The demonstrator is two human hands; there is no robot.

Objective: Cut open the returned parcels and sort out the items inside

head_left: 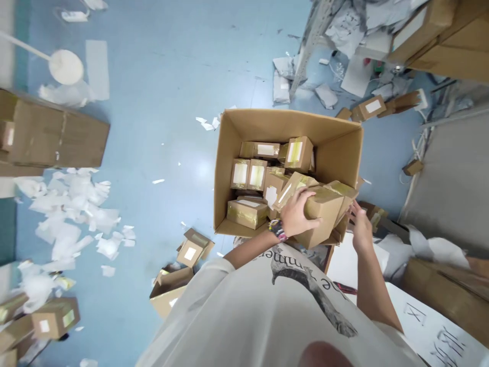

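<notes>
A large open carton [288, 118] stands in front of my body with several small taped boxes inside. My left hand [300, 214], with a bracelet at the wrist, is wrapped round the near side of a small cardboard box [324, 206] over the carton's near right corner. My right hand [359, 219] is at the right side of another taped box [343, 192], its fingers partly curled against the edge. These boxes touch each other. Under them a box with a white label [292, 188] leans at a tilt.
White paper scraps [76, 204] litter the blue floor on the left, beside a big carton [57, 132]. Small open boxes [173, 290] lie near my left side. A metal post [309, 46] rises beyond the carton. White sheets with writing [431, 321] lie at the lower right.
</notes>
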